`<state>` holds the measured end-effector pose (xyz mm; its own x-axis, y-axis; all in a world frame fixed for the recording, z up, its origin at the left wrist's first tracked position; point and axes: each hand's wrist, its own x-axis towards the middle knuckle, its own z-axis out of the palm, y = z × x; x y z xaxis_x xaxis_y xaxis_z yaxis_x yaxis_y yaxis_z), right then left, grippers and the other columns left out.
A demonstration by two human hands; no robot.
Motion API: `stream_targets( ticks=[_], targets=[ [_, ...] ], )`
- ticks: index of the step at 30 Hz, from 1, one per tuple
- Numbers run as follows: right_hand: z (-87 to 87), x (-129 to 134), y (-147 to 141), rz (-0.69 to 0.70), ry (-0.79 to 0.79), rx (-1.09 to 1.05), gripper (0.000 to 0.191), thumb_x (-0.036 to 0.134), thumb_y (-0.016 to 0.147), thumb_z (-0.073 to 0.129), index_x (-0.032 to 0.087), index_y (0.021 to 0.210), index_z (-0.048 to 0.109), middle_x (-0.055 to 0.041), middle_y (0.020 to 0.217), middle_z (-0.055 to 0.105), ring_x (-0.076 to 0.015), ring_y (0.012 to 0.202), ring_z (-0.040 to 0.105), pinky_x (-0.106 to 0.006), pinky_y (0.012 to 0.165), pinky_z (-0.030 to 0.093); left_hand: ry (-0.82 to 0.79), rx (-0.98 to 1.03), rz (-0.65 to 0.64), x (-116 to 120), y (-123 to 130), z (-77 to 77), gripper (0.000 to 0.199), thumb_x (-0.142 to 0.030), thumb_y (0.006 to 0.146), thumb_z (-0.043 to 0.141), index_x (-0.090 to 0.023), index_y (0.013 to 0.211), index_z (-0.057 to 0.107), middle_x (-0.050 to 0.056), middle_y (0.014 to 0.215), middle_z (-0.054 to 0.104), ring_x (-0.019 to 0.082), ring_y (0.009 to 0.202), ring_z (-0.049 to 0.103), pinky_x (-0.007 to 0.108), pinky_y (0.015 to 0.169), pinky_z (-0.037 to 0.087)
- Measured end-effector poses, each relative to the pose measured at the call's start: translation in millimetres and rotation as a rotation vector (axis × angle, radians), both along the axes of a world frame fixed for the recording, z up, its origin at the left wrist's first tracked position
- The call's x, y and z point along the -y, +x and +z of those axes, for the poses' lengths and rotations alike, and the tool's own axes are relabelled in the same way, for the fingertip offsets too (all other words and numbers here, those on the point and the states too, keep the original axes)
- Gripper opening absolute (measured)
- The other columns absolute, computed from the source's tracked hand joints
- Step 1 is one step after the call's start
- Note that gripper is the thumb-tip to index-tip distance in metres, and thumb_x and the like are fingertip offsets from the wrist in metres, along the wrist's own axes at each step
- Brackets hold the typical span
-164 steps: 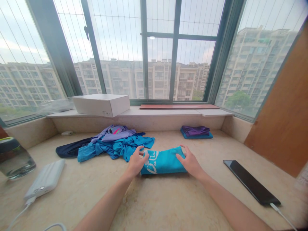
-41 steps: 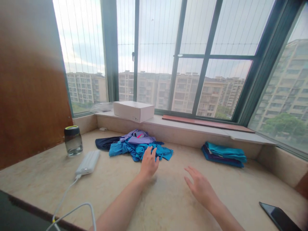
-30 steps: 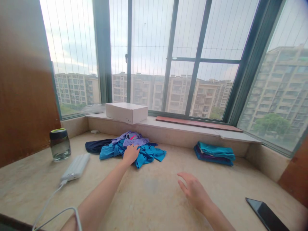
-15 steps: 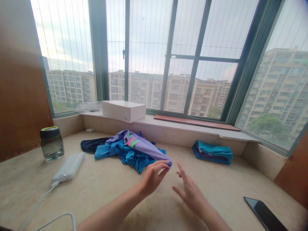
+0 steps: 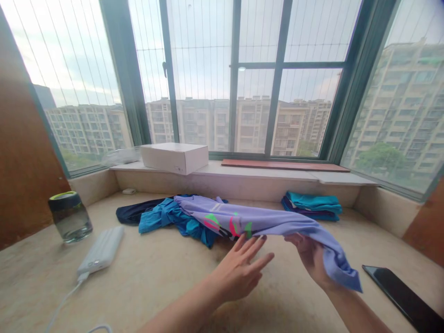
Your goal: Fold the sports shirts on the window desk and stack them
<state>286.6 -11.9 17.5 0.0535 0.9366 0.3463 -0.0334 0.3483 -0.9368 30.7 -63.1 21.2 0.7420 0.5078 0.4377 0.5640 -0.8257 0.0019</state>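
Note:
A lavender T-shirt (image 5: 263,221) with a green, pink and black print stretches from the heap out to the right. Its near end drapes over my right hand (image 5: 310,259), which grips the cloth from below; some fingers are hidden by the fabric. My left hand (image 5: 243,268) has its fingers spread at the shirt's lower edge, by the print; whether the fingertips touch it I cannot tell. Under the shirt's far end lie a crumpled blue garment (image 5: 163,215) and a dark navy garment (image 5: 132,212).
A folded blue and purple stack of clothes (image 5: 312,206) sits at the back right. A phone (image 5: 402,293) lies at the right. On the left are a bottle (image 5: 71,217) and a white power bank (image 5: 101,249) with a cable. A white box (image 5: 173,158) rests on the sill.
The T-shirt has been drawn rightward out of the heap. My left hand has let go of its end, and my right hand now holds it. The view has shifted slightly.

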Motion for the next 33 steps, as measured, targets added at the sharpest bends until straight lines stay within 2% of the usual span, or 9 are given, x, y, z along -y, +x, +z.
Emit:
stream_targets(
  ticks=[4,8,11,14,19,21,24,29,33],
  targets=[
    [2.2,-8.7,34.3,-0.106,0.028,-0.379,0.036,0.056,0.089,0.051,0.032,0.101,0.074,-0.0050,0.102,0.079,-0.0279,0.099,0.074,-0.044,0.085,0.059,0.019,0.041,0.330,-24.3,-11.2,-15.7,0.056,-0.017,0.084,0.065,-0.023,0.139,0.056,0.017,0.165,0.026,0.037,0.153,0.019,0.063,0.122,0.019],
    [-0.5,-19.3,49.2,-0.074,-0.065,-0.385,0.024,0.047,0.086,0.060,0.029,0.092,0.075,-0.0051,0.097,0.080,-0.0284,0.094,0.075,-0.041,0.076,0.061,-0.091,0.048,0.512,-41.5,-24.0,-28.7,0.043,-0.031,0.090,0.063,-0.016,0.130,0.063,0.023,0.159,0.037,0.041,0.150,0.027,0.064,0.118,0.025],
    [0.6,-21.5,45.5,0.017,-0.047,-0.364,0.027,0.048,0.087,0.061,0.029,0.101,0.074,-0.0049,0.112,0.077,-0.0294,0.110,0.071,-0.046,0.090,0.058,-0.175,0.045,0.510,-47.9,-30.3,-35.0,0.047,-0.039,0.095,0.054,-0.013,0.133,0.060,0.024,0.149,0.050,0.039,0.144,0.040,0.060,0.115,0.033],
    [-2.2,-23.3,39.6,0.040,-0.055,-0.288,0.040,0.058,0.090,0.056,0.030,0.116,0.068,-0.0059,0.133,0.068,-0.0296,0.125,0.062,-0.050,0.103,0.052,-0.202,0.044,0.502,-50.1,-30.9,-36.1,0.047,-0.035,0.093,0.053,-0.013,0.134,0.059,0.021,0.137,0.062,0.037,0.136,0.051,0.056,0.112,0.038],
    [-37.8,-31.3,36.5,-0.332,-0.039,0.467,0.074,0.056,0.075,0.073,0.022,0.138,0.055,-0.0132,0.150,0.052,-0.0359,0.142,0.044,-0.054,0.119,0.032,-0.148,0.051,0.510,-48.7,-27.8,-32.8,0.044,-0.030,0.093,0.051,-0.012,0.132,0.062,0.019,0.133,0.064,0.034,0.128,0.057,0.048,0.108,0.045],
    [-54.2,-34.3,35.8,-0.335,-0.050,0.733,0.063,0.053,0.078,0.069,0.021,0.132,0.062,-0.0131,0.144,0.058,-0.0367,0.140,0.046,-0.053,0.119,0.032,-0.123,0.079,0.486,-47.5,-27.2,-33.9,0.044,-0.031,0.093,0.052,-0.014,0.133,0.062,0.019,0.140,0.060,0.035,0.134,0.052,0.052,0.110,0.043],
    [-65.8,-37.3,34.2,-0.275,-0.054,0.926,0.046,0.047,0.085,0.062,0.024,0.125,0.068,-0.0098,0.132,0.068,-0.0346,0.130,0.057,-0.049,0.111,0.042,-0.088,0.139,0.436,-45.1,-25.5,-36.0,0.039,-0.032,0.093,0.055,-0.019,0.129,0.065,0.016,0.145,0.056,0.035,0.137,0.050,0.055,0.112,0.042],
    [-53.1,-33.0,24.6,-0.233,-0.011,0.876,0.034,0.040,0.090,0.057,0.025,0.116,0.073,-0.0082,0.123,0.073,-0.0323,0.121,0.063,-0.045,0.105,0.046,-0.053,0.173,0.330,-35.8,-17.0,-32.6,0.037,-0.030,0.089,0.059,-0.021,0.124,0.067,0.014,0.143,0.058,0.033,0.134,0.053,0.054,0.112,0.044],
    [-31.1,-16.6,4.5,-0.081,0.005,0.590,0.036,0.050,0.091,0.058,0.019,0.091,0.077,-0.0092,0.098,0.077,-0.0308,0.098,0.070,-0.043,0.093,0.052,-0.100,0.123,0.327,-28.1,-10.6,-31.6,0.060,-0.036,0.083,0.066,-0.019,0.140,0.057,0.018,0.145,0.056,0.037,0.134,0.053,0.056,0.111,0.044]
  ],
)
